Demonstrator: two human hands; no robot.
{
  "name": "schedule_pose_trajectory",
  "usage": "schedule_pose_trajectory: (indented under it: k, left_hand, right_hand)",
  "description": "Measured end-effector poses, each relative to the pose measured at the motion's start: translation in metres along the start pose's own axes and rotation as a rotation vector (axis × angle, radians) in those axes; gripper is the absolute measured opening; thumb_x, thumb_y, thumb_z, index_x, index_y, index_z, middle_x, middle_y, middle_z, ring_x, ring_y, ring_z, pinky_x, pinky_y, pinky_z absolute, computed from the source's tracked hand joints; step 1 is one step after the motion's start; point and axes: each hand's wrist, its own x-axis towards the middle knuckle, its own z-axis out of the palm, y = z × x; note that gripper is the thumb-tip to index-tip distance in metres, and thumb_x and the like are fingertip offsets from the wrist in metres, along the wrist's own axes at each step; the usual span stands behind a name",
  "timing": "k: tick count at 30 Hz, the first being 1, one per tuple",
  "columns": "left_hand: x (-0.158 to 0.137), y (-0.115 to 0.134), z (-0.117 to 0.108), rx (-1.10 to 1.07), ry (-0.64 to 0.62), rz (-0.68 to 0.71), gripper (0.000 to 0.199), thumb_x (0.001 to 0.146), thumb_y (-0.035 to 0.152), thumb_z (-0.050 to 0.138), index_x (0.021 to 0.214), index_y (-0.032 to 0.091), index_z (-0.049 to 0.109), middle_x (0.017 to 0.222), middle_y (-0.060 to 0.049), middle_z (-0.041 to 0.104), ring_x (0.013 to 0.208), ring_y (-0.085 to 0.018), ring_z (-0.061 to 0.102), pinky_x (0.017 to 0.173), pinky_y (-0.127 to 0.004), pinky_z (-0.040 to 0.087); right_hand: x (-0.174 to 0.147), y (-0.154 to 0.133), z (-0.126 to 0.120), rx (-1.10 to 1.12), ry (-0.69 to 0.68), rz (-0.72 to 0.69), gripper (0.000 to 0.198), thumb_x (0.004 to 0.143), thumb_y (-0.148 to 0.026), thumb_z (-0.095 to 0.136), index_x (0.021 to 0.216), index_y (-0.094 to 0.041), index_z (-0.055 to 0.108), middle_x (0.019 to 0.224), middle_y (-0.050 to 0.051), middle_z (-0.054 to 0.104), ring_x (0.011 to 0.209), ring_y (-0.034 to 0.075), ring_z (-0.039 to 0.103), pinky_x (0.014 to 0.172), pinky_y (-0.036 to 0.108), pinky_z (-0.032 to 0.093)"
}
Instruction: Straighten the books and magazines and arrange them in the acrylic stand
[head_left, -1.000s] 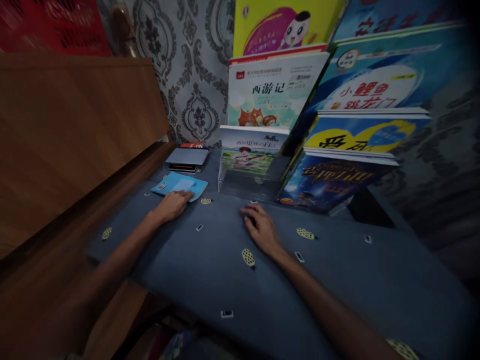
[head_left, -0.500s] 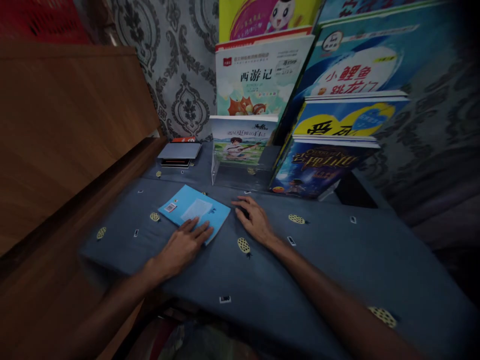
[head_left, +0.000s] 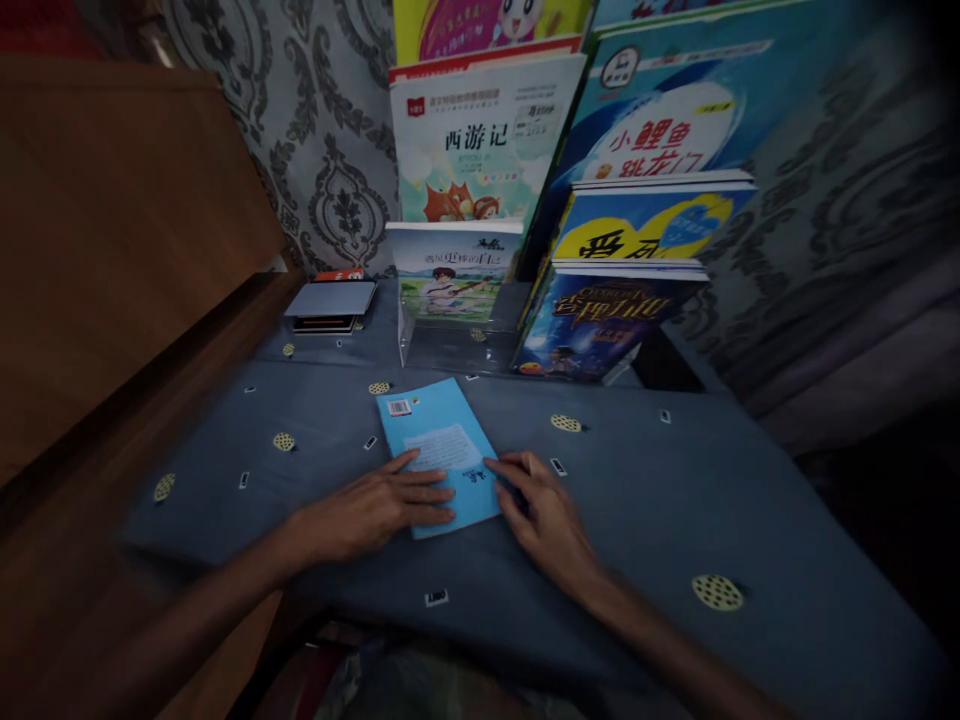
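A light-blue paperback book (head_left: 442, 440) lies flat on the cloth, its back cover with a barcode facing up. My left hand (head_left: 382, 505) rests on its lower left part, fingers stretched out across the cover. At the book's right edge is my right hand (head_left: 544, 515), its index fingertip on the cover and its thumb against the edge, closed on that side. Whether any fingertip is under the book is hidden.
A clear stand (head_left: 450, 345) holds upright books at the back, among them a white-green book (head_left: 480, 140) and a dark-blue book (head_left: 592, 325). A grey box (head_left: 330, 300) stands back left. A wooden panel (head_left: 127, 250) bounds the left side. Patterned dark cloth (head_left: 637, 500) covers the table.
The book has turned clockwise and come nearer, between my hands. My right hand has moved down onto its right edge, while my left hand has stayed on the cover. The view has shifted slightly.
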Motion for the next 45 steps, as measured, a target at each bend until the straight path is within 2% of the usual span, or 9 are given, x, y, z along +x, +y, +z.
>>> schedule_pose_trajectory:
  k: [6, 11, 16, 19, 22, 28, 37, 41, 45]
  left_hand:
    - [0.007, -0.023, -0.004, 0.004, 0.017, -0.051, 0.083, 0.080, -0.011, 0.043, 0.145, 0.042, 0.047, 0.162, 0.007, 0.030, 0.155, -0.022, 0.011, 0.125, -0.058, 0.014]
    - [0.007, -0.033, 0.002, 0.043, 0.049, -0.080, 0.091, 0.076, -0.014, 0.043, 0.150, 0.038, 0.040, 0.166, 0.004, 0.019, 0.156, -0.023, 0.008, 0.126, -0.056, 0.015]
    - [-0.001, -0.042, 0.003, 0.094, 0.124, -0.174, 0.081, 0.092, 0.000, 0.047, 0.158, 0.039, 0.021, 0.169, 0.000, 0.007, 0.156, -0.028, 0.008, 0.125, -0.054, 0.022]
    - [-0.005, -0.046, 0.002, 0.081, 0.148, -0.267, 0.076, 0.100, 0.016, 0.048, 0.160, 0.040, 0.009, 0.170, -0.002, 0.002, 0.155, -0.032, 0.009, 0.123, -0.053, 0.029]
    - [-0.007, -0.048, 0.001, 0.036, 0.135, -0.328, 0.079, 0.100, 0.022, 0.049, 0.160, 0.039, 0.000, 0.170, -0.003, 0.000, 0.154, -0.031, 0.018, 0.119, -0.048, 0.037]
    - [0.013, -0.048, -0.001, -0.004, 0.103, -0.279, 0.077, 0.099, 0.020, 0.049, 0.161, 0.034, 0.004, 0.169, -0.005, 0.005, 0.154, -0.028, 0.016, 0.122, -0.046, 0.033]
    - [0.063, -0.044, 0.001, -0.004, 0.070, -0.205, 0.073, 0.100, 0.022, 0.045, 0.161, 0.029, 0.006, 0.170, -0.006, 0.002, 0.156, -0.026, 0.011, 0.125, -0.043, 0.028]
    - [0.072, -0.044, -0.003, 0.019, 0.115, -0.259, 0.055, 0.104, 0.029, 0.036, 0.158, 0.027, 0.025, 0.167, -0.005, 0.023, 0.152, -0.023, 0.027, 0.123, -0.042, 0.033]
    - [0.089, -0.058, -0.003, 0.045, 0.258, -0.325, 0.048, 0.105, 0.034, 0.034, 0.150, 0.021, 0.041, 0.158, -0.008, 0.043, 0.145, -0.022, 0.042, 0.120, -0.042, 0.038]
  right_hand:
    - [-0.018, -0.003, -0.003, 0.092, 0.033, 0.104, 0.033, 0.095, -0.029, 0.049, 0.116, -0.027, 0.074, 0.106, 0.009, 0.064, 0.101, 0.026, 0.066, 0.083, 0.040, 0.060]
    - [-0.022, -0.005, -0.008, 0.134, -0.015, 0.112, 0.033, 0.095, -0.027, 0.048, 0.114, -0.026, 0.075, 0.106, 0.010, 0.065, 0.097, 0.024, 0.067, 0.078, 0.038, 0.061]
    - [-0.005, -0.001, -0.018, 0.096, -0.073, 0.038, 0.032, 0.094, -0.022, 0.048, 0.111, -0.026, 0.075, 0.106, 0.010, 0.066, 0.093, 0.024, 0.068, 0.076, 0.037, 0.060]
    - [0.010, 0.002, -0.019, 0.027, -0.076, -0.016, 0.031, 0.093, -0.020, 0.049, 0.112, -0.025, 0.074, 0.113, 0.011, 0.066, 0.101, 0.025, 0.067, 0.083, 0.041, 0.059]
    - [0.022, 0.009, -0.016, -0.007, -0.086, -0.055, 0.031, 0.094, -0.020, 0.050, 0.117, -0.023, 0.071, 0.123, 0.013, 0.063, 0.112, 0.027, 0.064, 0.092, 0.044, 0.057]
    - [0.031, 0.033, -0.019, -0.073, -0.037, -0.067, 0.032, 0.092, -0.020, 0.051, 0.119, -0.022, 0.069, 0.131, 0.014, 0.059, 0.124, 0.029, 0.058, 0.102, 0.049, 0.051]
    - [0.029, 0.066, -0.046, -0.130, 0.058, 0.003, 0.032, 0.094, -0.023, 0.049, 0.117, -0.022, 0.070, 0.126, 0.015, 0.061, 0.121, 0.031, 0.058, 0.099, 0.053, 0.051]
    - [0.037, 0.073, -0.049, -0.125, 0.047, 0.018, 0.032, 0.094, -0.023, 0.049, 0.118, -0.022, 0.070, 0.129, 0.015, 0.059, 0.124, 0.030, 0.057, 0.100, 0.050, 0.051]
    - [0.047, 0.079, -0.049, -0.130, 0.050, 0.002, 0.032, 0.093, -0.021, 0.050, 0.119, -0.021, 0.069, 0.131, 0.015, 0.058, 0.127, 0.032, 0.055, 0.101, 0.054, 0.051]
